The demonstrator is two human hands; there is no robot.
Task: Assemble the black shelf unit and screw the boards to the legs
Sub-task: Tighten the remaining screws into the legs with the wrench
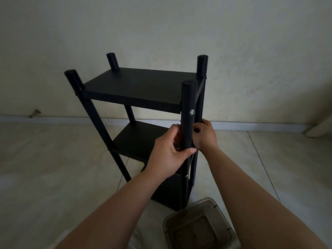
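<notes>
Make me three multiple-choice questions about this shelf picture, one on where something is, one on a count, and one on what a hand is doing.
1. Where is the clear container?
A. On the top board
B. On the floor near the shelf unit's base
C. Against the far wall

2. How many leg tops stand above the top board?
A. Two
B. Three
C. Four

3. What is the left hand doing?
A. Gripping the near right leg
B. Lying flat on the floor
C. Holding the container

Answers:
1 B, it sits on the floor at the bottom of the picture beside the shelf unit.
2 C, one leg top shows at each corner.
3 A, its fingers and thumb curl round the leg.
</notes>
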